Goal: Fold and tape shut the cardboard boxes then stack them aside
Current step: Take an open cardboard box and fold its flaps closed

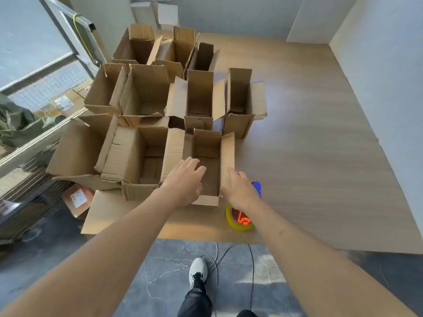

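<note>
A small open brown cardboard box (207, 165) stands near the front edge of the pale wood-grain worktop (309, 156), its flaps up. The left hand (185, 179) reaches over the box's left wall, fingers straight and relaxed, holding nothing. The right hand (240, 186) lies flat against the raised right flap (227, 161) — fingers extended. More open brown cardboard boxes (146, 97) crowd behind and to the left. A yellow tape roll in an orange-and-blue dispenser (242, 217) sits just beside the right wrist.
</note>
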Demonstrator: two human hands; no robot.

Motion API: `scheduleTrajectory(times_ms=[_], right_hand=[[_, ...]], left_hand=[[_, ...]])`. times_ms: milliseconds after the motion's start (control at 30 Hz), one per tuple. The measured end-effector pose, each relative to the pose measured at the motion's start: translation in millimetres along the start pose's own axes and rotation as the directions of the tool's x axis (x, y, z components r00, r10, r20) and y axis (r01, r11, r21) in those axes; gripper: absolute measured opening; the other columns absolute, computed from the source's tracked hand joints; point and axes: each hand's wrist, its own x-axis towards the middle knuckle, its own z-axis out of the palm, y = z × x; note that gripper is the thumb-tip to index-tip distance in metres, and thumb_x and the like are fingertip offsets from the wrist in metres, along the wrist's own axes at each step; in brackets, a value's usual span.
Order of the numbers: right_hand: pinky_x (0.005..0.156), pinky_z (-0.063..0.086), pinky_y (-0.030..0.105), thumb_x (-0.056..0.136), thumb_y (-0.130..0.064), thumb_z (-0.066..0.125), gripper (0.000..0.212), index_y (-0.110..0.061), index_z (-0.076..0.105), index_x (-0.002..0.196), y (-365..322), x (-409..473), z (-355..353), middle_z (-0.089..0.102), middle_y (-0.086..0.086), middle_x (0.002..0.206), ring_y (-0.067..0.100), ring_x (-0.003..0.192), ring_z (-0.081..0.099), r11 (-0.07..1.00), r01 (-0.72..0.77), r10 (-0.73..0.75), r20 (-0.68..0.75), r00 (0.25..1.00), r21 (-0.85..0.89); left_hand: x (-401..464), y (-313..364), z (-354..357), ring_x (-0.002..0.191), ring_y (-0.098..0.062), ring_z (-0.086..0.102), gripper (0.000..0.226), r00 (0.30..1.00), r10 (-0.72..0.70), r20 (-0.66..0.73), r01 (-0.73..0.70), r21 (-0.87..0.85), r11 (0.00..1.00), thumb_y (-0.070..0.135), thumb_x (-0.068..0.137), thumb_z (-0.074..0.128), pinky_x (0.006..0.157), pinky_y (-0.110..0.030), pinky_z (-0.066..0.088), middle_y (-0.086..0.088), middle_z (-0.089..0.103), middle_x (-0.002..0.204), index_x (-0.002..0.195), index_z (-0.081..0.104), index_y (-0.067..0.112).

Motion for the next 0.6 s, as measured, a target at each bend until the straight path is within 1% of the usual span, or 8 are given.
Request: scheduleTrajectory(times_ms=[67,133,233,300,367,433,500,600], right_hand=[[0.078,0.046,0.037,0.098,-0.02,0.06,0.063,-0.028,0.028,0.152,-2.0,9.7,7.5,0.043,0.012,0.131,0.032,0.1,0.056,0.995,-0.068,0.071,-0.028,0.997,0.076],[0.078,0.049,0.037,0.095,-0.008,0.06,0.077,-0.037,0.022,0.155,1.8,16.1,17.3,0.047,0.009,0.123,0.029,0.095,0.055,0.975,-0.115,0.125,-0.045,0.991,0.188],[0.084,0.055,0.037,0.092,0.002,0.059,0.094,-0.046,0.014,0.159,7.1,26.0,24.4,0.058,0.009,0.126,0.027,0.101,0.061,0.923,-0.168,0.197,-0.051,0.979,0.347],[0.093,0.054,0.034,0.094,0.004,0.06,0.093,-0.045,0.016,0.16,8.7,27.0,21.6,0.056,0.007,0.141,0.028,0.121,0.06,0.904,-0.156,0.191,-0.049,0.98,0.398],[0.104,0.05,0.033,0.094,0.007,0.061,0.092,-0.042,0.021,0.161,9.4,23.8,15.4,0.046,-0.001,0.155,0.024,0.139,0.048,0.888,-0.117,0.161,-0.062,0.985,0.444],[0.103,0.053,0.035,0.093,0.009,0.06,0.091,-0.044,0.025,0.159,8.8,21.7,5.7,0.046,-0.005,0.155,0.022,0.138,0.049,0.877,-0.078,0.133,-0.082,0.988,0.474],[0.095,0.058,0.039,0.093,0.01,0.059,0.092,-0.048,0.028,0.156,9.4,21.9,-3.7,0.053,-0.006,0.146,0.022,0.128,0.057,0.865,-0.054,0.121,-0.103,0.987,0.5],[0.101,0.056,0.041,0.091,0.01,0.059,0.09,-0.047,0.03,0.155,12.3,17.9,-20.8,0.048,-0.005,0.152,0.021,0.137,0.049,0.845,-0.056,0.137,-0.114,0.984,0.532]], left_hand=[[10.2,-8.7,4.5,0.146,-0.032,0.031,0.046,1.0,0.014,0.01,-0.015,0.007,1.0,0.023,0.1,0.053,0.121,-0.044,0.027,-0.013,0.038,0.157,0.145,0.048,0.013],[16.8,-14.0,10.2,0.143,-0.033,0.033,0.043,0.999,0.034,0.023,-0.035,0.018,0.999,0.022,0.099,0.053,0.12,-0.043,0.028,-0.014,0.04,0.155,0.142,0.05,0.011],[26.6,-19.8,15.0,0.139,-0.033,0.037,0.042,0.999,0.039,0.029,-0.04,0.02,0.999,0.022,0.098,0.053,0.118,-0.043,0.029,-0.015,0.043,0.151,0.139,0.052,0.011],[28.3,-20.2,13.8,0.142,-0.033,0.035,0.043,0.999,0.024,0.038,-0.025,0.012,1.0,0.022,0.098,0.054,0.12,-0.044,0.028,-0.014,0.042,0.152,0.14,0.051,0.011],[28.6,-21.3,13.0,0.144,-0.032,0.035,0.045,0.999,0.025,0.047,-0.025,0.01,1.0,0.022,0.099,0.055,0.121,-0.044,0.028,-0.014,0.041,0.155,0.143,0.05,0.013],[28.5,-22.3,9.0,0.142,-0.031,0.037,0.048,0.998,0.025,0.061,-0.026,0.019,0.999,0.023,0.099,0.056,0.12,-0.044,0.031,-0.015,0.041,0.155,0.145,0.049,0.014],[29.9,-23.0,3.5,0.137,-0.032,0.041,0.047,0.998,0.016,0.058,-0.017,0.017,1.0,0.023,0.098,0.055,0.116,-0.042,0.034,-0.015,0.043,0.152,0.144,0.05,0.013],[30.2,-19.9,-5.8,0.131,-0.032,0.045,0.043,0.997,-0.007,0.078,0.006,0.013,1.0,0.021,0.097,0.053,0.11,-0.039,0.037,-0.015,0.046,0.146,0.14,0.051,0.012]])
